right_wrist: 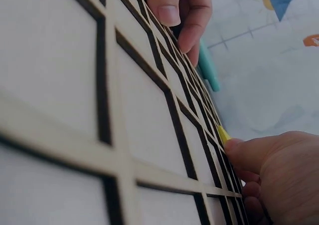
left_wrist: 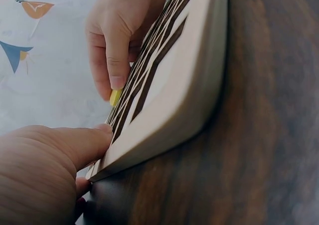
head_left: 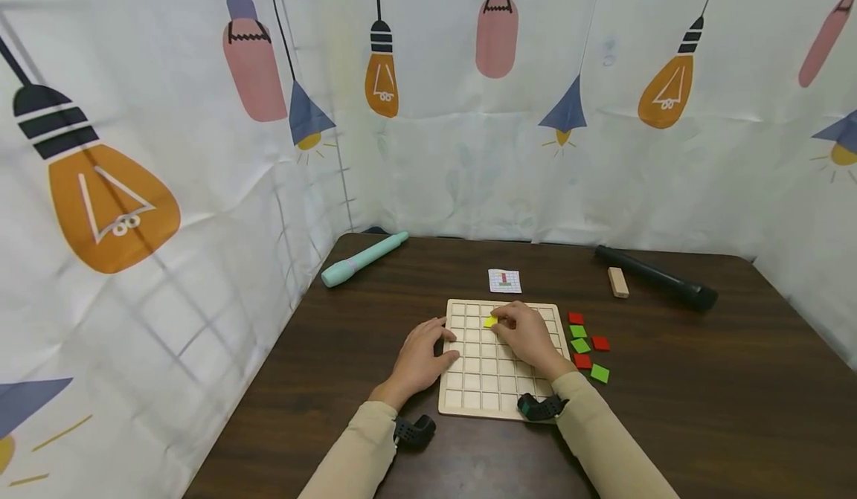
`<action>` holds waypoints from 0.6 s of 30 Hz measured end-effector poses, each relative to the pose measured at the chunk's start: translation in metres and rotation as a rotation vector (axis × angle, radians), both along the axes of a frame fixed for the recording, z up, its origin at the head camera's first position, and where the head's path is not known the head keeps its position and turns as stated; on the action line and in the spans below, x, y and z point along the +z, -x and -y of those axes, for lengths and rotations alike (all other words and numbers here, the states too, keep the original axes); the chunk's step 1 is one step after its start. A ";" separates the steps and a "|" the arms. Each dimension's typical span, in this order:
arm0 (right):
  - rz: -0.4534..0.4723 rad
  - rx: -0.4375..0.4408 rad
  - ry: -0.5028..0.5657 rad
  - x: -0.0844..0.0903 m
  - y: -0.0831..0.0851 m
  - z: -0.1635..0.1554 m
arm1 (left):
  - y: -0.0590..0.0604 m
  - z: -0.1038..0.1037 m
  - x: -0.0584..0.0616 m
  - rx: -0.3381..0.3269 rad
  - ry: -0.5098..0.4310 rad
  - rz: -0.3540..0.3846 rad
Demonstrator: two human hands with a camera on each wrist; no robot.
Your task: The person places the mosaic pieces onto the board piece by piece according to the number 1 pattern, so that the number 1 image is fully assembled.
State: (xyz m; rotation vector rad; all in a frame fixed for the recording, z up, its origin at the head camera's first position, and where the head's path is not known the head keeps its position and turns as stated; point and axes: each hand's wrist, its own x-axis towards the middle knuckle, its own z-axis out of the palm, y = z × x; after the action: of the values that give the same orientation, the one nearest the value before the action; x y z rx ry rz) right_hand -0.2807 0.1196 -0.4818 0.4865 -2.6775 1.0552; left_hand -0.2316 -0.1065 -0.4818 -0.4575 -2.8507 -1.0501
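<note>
A pale wooden grid board (head_left: 469,380) lies on the dark table. My right hand (head_left: 525,332) rests over its upper middle and pinches a small yellow tile (head_left: 491,321) at a cell near the top. In the left wrist view the yellow tile (left_wrist: 115,96) shows under a fingertip, and in the right wrist view the yellow tile (right_wrist: 224,134) peeks out beside my right hand (right_wrist: 266,170). My left hand (head_left: 422,354) lies flat against the board's left edge, fingers on its rim. Red and green tiles (head_left: 585,344) lie loose just right of the board.
A small pattern card (head_left: 504,280) lies behind the board. A teal pen-like tool (head_left: 364,259) sits at the back left, a black cylinder (head_left: 656,277) and a small wooden block (head_left: 618,282) at the back right. Printed curtains wall in the table.
</note>
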 end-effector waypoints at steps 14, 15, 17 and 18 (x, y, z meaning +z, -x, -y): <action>-0.004 0.014 -0.037 -0.001 0.002 0.002 | 0.001 -0.001 -0.001 0.003 -0.010 0.002; -0.004 0.016 -0.038 -0.001 0.002 0.003 | 0.001 -0.001 -0.001 0.004 -0.009 -0.004; 0.003 0.015 -0.041 -0.001 0.002 0.004 | 0.001 0.000 -0.001 0.003 -0.007 -0.012; 0.010 0.014 -0.041 -0.001 0.002 0.004 | 0.001 0.000 -0.002 0.003 -0.006 -0.014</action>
State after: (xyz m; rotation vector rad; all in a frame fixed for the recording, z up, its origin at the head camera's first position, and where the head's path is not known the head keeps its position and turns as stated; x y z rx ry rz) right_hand -0.2832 0.1152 -0.4825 0.5104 -2.7130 1.0108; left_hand -0.2323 -0.1065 -0.4833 -0.4584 -2.8346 -1.0507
